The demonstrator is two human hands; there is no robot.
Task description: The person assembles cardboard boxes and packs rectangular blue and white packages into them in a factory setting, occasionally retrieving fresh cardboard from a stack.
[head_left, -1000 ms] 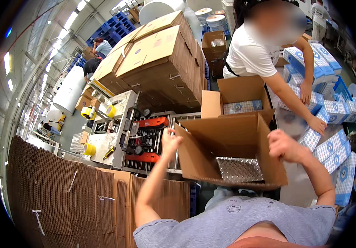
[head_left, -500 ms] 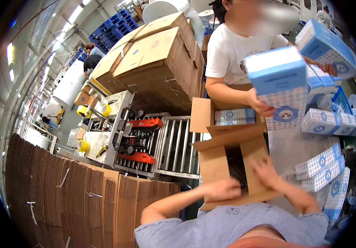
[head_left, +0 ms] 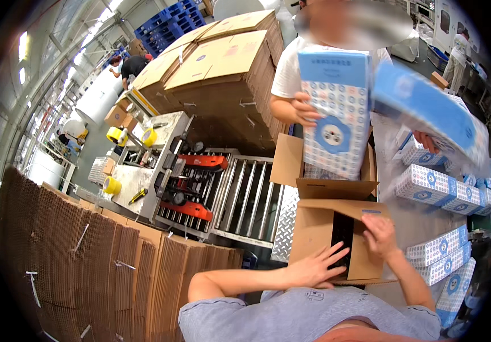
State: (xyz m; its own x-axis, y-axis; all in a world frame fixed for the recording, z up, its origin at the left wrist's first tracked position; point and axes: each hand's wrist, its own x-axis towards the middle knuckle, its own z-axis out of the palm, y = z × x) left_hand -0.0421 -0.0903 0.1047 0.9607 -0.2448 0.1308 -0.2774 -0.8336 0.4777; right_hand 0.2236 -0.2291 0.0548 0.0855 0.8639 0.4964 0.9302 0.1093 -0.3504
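Observation:
In front of me stands a cardboard box (head_left: 311, 242) with its side flaps folded inward and a dark gap between them. My left hand (head_left: 316, 267) lies across the left flap, fingers spread over the gap. On the right flap rests my right hand (head_left: 379, 233), its fingers loosely extended near the far corner. Beyond it, a second open box (head_left: 286, 162) has a blue-and-white printed pack (head_left: 336, 122) above its opening, gripped by a co-worker's hand (head_left: 305, 109). Another blue pack (head_left: 428, 105), smeared by motion, is in the co-worker's other hand.
Several patterned packs (head_left: 428, 185) lie on the table to the right. A roller conveyor (head_left: 242, 194) with a red-railed taping machine (head_left: 194, 211) runs left. Flat cardboard stacks (head_left: 86, 256) fill the near left, and a tall carton stack (head_left: 223, 85) stands behind.
My fingers have spread over the box flaps, and its far flap has folded lower. The co-worker has brought one pack left above the farther box; the other pack has swung lower.

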